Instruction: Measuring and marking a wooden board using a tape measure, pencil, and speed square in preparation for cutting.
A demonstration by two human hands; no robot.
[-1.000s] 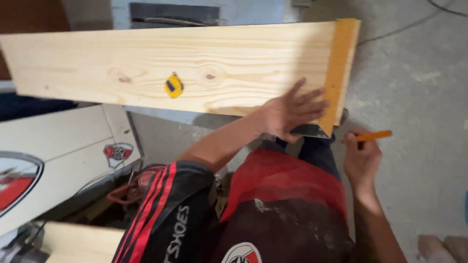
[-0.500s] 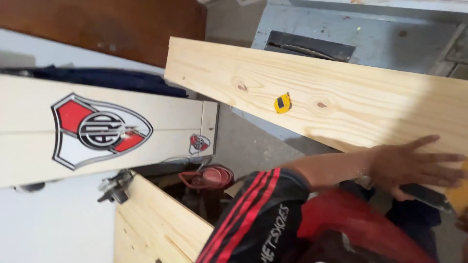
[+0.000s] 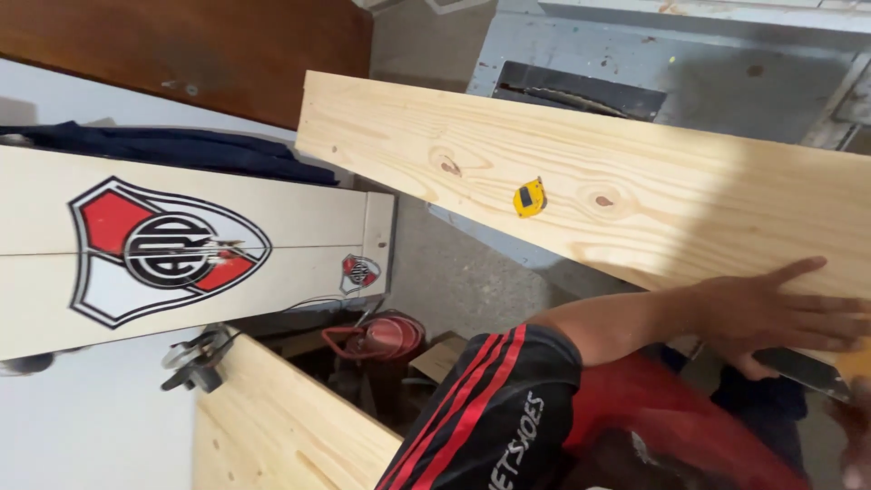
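A long pale pine plank (image 3: pixel 635 181) runs from the upper middle to the right edge. A small yellow tape measure (image 3: pixel 529 197) lies on it near a knot. My left hand (image 3: pixel 771 308) rests flat on the plank's near edge at the right, fingers spread, arm in a black sleeve with red stripes. Just below the hand, a dark metal blade (image 3: pixel 803 370) sticks out toward the right edge. Only a blurred sliver of my right hand (image 3: pixel 853 436) shows at the bottom right corner, and what it holds cannot be made out.
A grey table saw (image 3: pixel 726 63) stands behind the plank. A white board with a red-and-black crest (image 3: pixel 181 254) lies at the left, a dark cloth (image 3: pixel 181 150) above it. A second pine plank (image 3: pixel 281 426) sits lower left, beside a red tool (image 3: pixel 381 336).
The view has swung left, so the plank's right end and my right hand with its orange pencil slid out of frame. My left hand stays pressed on the plank.
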